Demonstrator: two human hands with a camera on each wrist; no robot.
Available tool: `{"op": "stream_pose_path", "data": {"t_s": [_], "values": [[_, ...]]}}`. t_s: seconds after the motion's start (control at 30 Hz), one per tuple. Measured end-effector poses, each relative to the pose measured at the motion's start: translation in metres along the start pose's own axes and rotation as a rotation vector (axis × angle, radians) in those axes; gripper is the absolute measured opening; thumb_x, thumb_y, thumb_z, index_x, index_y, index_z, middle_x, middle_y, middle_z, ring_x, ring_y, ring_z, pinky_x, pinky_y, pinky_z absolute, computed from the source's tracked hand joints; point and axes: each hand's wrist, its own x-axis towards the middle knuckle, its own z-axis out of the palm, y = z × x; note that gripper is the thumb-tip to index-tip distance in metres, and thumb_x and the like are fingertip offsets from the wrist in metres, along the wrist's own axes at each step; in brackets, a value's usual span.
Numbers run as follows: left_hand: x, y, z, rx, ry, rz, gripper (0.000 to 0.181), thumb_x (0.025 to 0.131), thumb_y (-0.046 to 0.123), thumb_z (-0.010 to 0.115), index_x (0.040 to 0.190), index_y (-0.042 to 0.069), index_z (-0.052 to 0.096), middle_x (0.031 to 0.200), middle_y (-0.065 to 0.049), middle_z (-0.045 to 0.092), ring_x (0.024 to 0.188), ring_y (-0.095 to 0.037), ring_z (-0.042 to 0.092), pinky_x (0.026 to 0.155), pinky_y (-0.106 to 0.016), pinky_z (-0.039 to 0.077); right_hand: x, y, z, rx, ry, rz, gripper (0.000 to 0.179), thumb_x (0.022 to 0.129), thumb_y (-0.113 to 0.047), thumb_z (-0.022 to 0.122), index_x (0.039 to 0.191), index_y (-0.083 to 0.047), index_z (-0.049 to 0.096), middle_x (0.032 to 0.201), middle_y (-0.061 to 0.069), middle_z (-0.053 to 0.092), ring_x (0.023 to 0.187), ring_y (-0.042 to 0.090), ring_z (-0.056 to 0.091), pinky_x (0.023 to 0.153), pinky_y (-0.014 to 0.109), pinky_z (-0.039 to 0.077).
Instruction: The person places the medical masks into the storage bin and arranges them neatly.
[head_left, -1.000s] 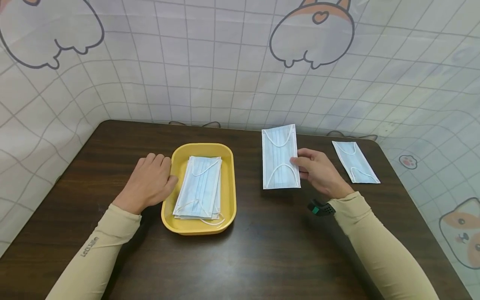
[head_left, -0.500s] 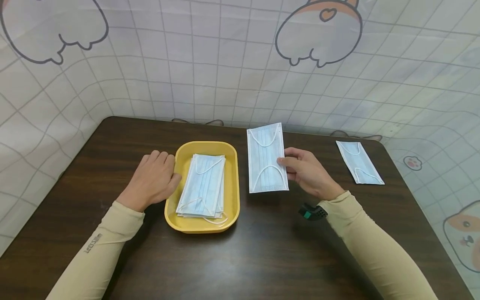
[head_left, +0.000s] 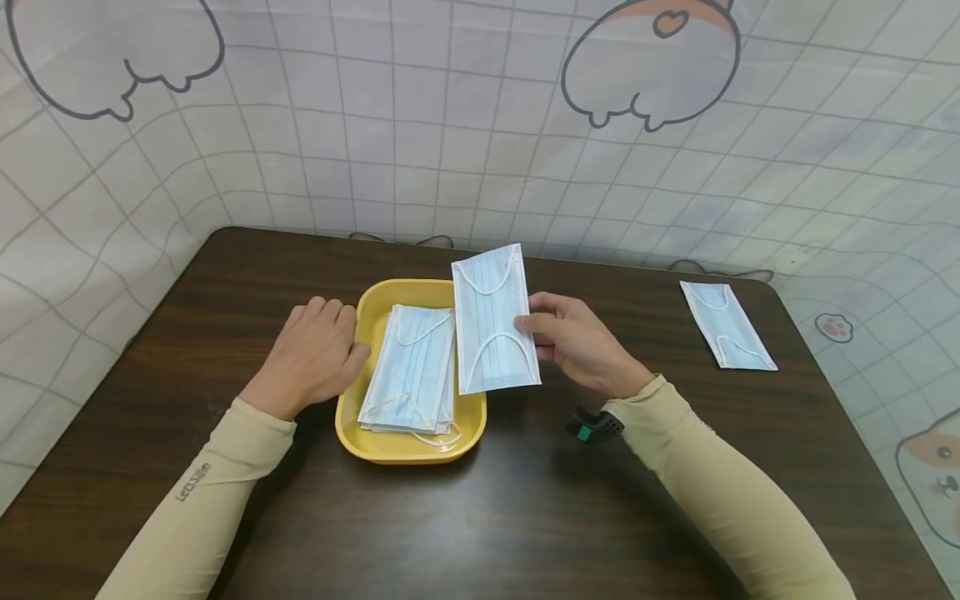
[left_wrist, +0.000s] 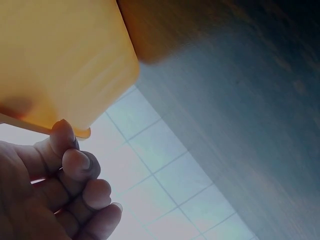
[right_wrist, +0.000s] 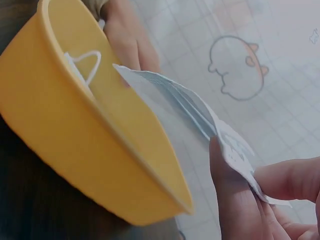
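A yellow tray (head_left: 408,452) stands on the table with several pale blue face masks (head_left: 408,367) stacked in it, their white ear loops loose. My left hand (head_left: 311,358) grips the tray's left rim, thumb over the edge; in the left wrist view its curled fingers (left_wrist: 75,162) lie against the tray's outer wall. My right hand (head_left: 581,337) pinches one face mask (head_left: 495,321) by its right edge, between thumb and fingers. That mask hangs above the tray's right rim, hiding part of it. In the right wrist view the mask (right_wrist: 175,97) slants over the tray's opening.
Another face mask (head_left: 727,325) lies flat at the far right of the dark wooden table (head_left: 525,517). Behind the table hangs a white gridded cloth (head_left: 420,125) with cartoon animals. A black band (head_left: 594,427) is on my right wrist.
My right hand has carried its mask leftward, from beside the tray to over its right rim. My left hand stays at the tray's left rim. The head view has shifted slightly.
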Motion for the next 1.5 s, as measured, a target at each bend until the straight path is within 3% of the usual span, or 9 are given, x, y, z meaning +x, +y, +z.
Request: {"op": "stream_pose_path", "data": {"t_s": [0.47, 0.77, 1.1, 1.5], "values": [[0.000, 0.000, -0.001, -0.001, -0.015, -0.007, 0.022, 0.091, 0.020, 0.045, 0.075, 0.006, 0.047, 0.071, -0.009, 0.044, 0.069, -0.027, 0.039, 0.066, -0.036, 0.031, 0.013, 0.005, 0.045, -0.039, -0.072, 0.067, 0.030, 0.101, -0.005, 0.057, 0.129, 0.003, 0.052, 0.121, 0.016, 0.069, 0.095, 0.021, 0.077, 0.088, 0.043, 0.062], [-0.001, -0.002, 0.000, -0.003, 0.006, 0.007, 0.022, 0.091, 0.019, 0.045, 0.073, 0.007, 0.045, 0.070, -0.008, 0.041, 0.068, -0.026, 0.036, 0.065, -0.034, 0.029, 0.019, 0.004, 0.069, -0.049, -0.123, 0.128, 0.032, 0.103, -0.008, 0.055, 0.133, 0.002, 0.049, 0.129, 0.020, 0.066, 0.100, 0.020, 0.075, 0.089, 0.041, 0.061], [0.000, -0.001, -0.001, -0.012, -0.009, -0.005, 0.022, 0.091, 0.020, 0.046, 0.074, 0.006, 0.047, 0.071, -0.009, 0.044, 0.070, -0.027, 0.039, 0.066, -0.036, 0.032, 0.025, -0.003, 0.086, -0.006, -0.140, 0.131, 0.028, 0.103, -0.009, 0.055, 0.129, 0.000, 0.050, 0.125, 0.016, 0.068, 0.095, 0.019, 0.075, 0.085, 0.037, 0.063], [0.000, -0.002, -0.002, -0.014, -0.018, 0.000, 0.023, 0.090, 0.021, 0.045, 0.075, 0.005, 0.047, 0.072, -0.010, 0.045, 0.069, -0.027, 0.039, 0.066, -0.037, 0.032, 0.031, -0.008, 0.099, -0.005, -0.087, 0.135, 0.028, 0.102, -0.009, 0.056, 0.128, -0.001, 0.051, 0.115, 0.013, 0.068, 0.086, 0.016, 0.073, 0.074, 0.027, 0.063]]}}
